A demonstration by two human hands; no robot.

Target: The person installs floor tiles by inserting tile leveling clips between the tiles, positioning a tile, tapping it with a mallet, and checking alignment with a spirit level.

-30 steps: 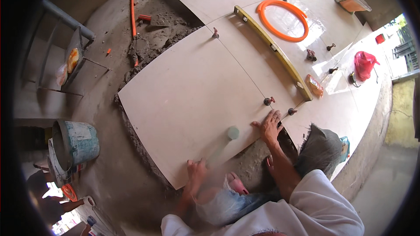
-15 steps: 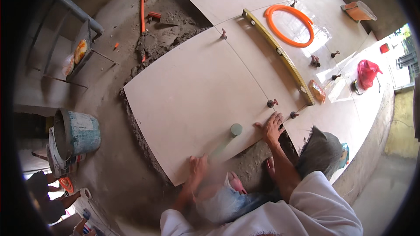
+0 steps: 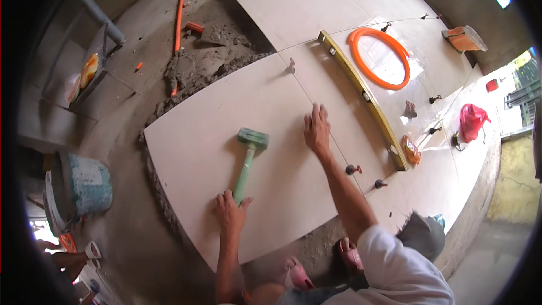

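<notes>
My left hand [image 3: 230, 213] is closed around the handle end of a green mallet [image 3: 244, 172], near the front of a large off-white floor tile [image 3: 186, 130]. The mallet's darker green head points away from me, over the tile. My right hand [image 3: 318, 130] is farther forward, its fingers stretched out at the tile's surface, close to the joint [image 3: 337, 146] on its right. It holds nothing. Along that joint stand small red-handled levelling clips, one of them a nearby clip [image 3: 353, 169]. My feet in pink sandals [image 3: 297, 274] are at the tile's near edge.
A yellow spirit level [image 3: 361, 96] and a coiled orange hose [image 3: 379, 58] lie on tiles to the right. Beyond are a pink plastic bag [image 3: 473, 121] and an orange tub [image 3: 464, 39]. Wet mortar with a trowel [image 3: 213, 36] lies far left; a bucket [image 3: 90, 183] stands left.
My right hand has moved from the tile's near right corner farther forward across it. My left hand has moved left, and the mallet's head now shows from the side. The view has shifted.
</notes>
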